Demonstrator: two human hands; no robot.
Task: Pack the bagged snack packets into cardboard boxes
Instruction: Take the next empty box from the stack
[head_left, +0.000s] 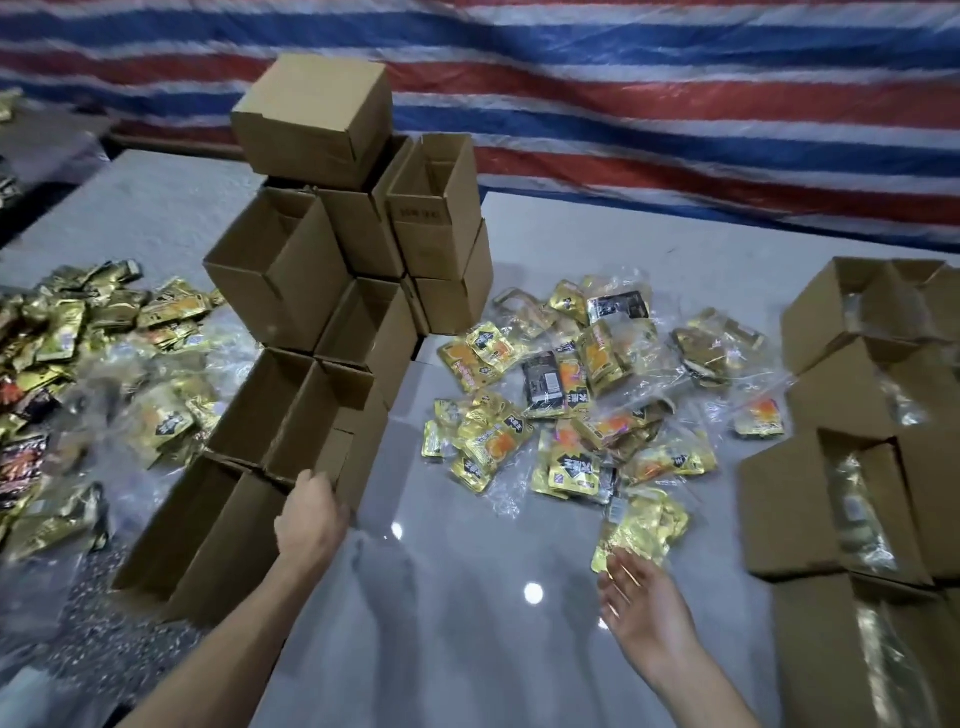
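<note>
Head view: glossy grey surface (467, 623), cardboard boxes (291, 280) stacked; striped tarp (675, 104) behind.

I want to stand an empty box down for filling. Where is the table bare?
Bare table lies nearest, between the left hand gripping the box stack and the open right hand. Another patch lies beyond the bagged packets, toward the striped tarp. Crowded: loose packets left, filled boxes right.

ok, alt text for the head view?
A person's left grip holds the rim of an open cardboard box low in a stack; the open right grip reaches toward a bagged gold snack packet on the grey table. Filled boxes stand at right.
</note>
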